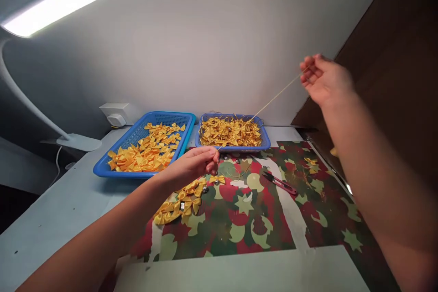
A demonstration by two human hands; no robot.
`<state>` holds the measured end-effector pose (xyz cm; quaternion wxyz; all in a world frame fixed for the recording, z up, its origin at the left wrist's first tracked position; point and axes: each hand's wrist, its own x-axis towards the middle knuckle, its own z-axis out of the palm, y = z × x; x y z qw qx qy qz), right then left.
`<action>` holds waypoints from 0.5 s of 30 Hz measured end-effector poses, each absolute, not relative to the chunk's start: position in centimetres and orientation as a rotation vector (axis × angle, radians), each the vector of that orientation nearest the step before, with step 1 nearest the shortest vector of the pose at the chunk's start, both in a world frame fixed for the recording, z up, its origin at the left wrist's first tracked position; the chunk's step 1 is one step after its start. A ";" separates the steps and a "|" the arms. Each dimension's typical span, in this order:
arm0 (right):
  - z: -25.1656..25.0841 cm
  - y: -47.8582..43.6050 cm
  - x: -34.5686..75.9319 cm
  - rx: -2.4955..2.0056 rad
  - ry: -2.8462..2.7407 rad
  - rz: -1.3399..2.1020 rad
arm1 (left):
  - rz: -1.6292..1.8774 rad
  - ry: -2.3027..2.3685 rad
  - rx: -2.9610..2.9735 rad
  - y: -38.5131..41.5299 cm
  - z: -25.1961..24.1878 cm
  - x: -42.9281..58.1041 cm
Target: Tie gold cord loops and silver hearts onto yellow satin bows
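A thin gold cord [273, 99] runs taut on a slant between my two hands. My left hand [200, 160] pinches its lower end above the patterned mat, just in front of the smaller basket. Raised high at the right, my right hand [323, 77] grips the upper end with curled fingers, slightly blurred. Below my left hand lies a yellow ribbon bow [217, 179] with a small silver bell, and a loop of loose cord [234, 172] rests beside it. More yellow bows [185, 203] are piled to the left, some with bells among them.
A large blue basket [125, 174] holds loose yellow bows. The smaller blue basket [236, 149] is full of bows with gold cords. Thread snips [280, 183] lie on the camouflage-patterned mat [244, 205]. A lamp [80, 142] stands at left; a brown panel [386, 68] rises at right.
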<state>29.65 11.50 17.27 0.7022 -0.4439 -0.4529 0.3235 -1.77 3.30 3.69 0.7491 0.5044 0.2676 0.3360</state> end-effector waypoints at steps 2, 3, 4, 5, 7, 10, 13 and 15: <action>16.8 10.6 30.7 -1.034 -0.810 0.819 | 0.681 0.656 1.075 1.5 3.2 -3.7; 16.3 10.0 31.0 -1.052 -0.740 0.846 | 0.638 0.721 1.078 0.6 3.1 -4.6; 15.7 9.5 31.1 -1.058 -0.714 0.846 | 0.599 0.786 1.095 -0.2 2.9 -5.5; 14.9 8.9 31.2 -1.063 -0.704 0.834 | 0.553 0.858 1.130 -1.0 2.8 -6.4; 13.1 7.7 31.1 -1.080 -0.688 0.804 | 0.459 1.021 1.224 -2.6 2.3 -7.9; 9.8 6.0 30.9 -1.186 -0.650 0.829 | 0.318 1.162 1.338 -5.1 1.4 -9.1; 6.1 4.7 30.9 -1.364 -0.591 0.911 | 0.176 1.259 1.499 -7.3 0.4 -9.0; 3.8 4.4 31.2 -1.444 -0.556 0.951 | 0.097 1.320 1.662 -8.4 -0.2 -8.4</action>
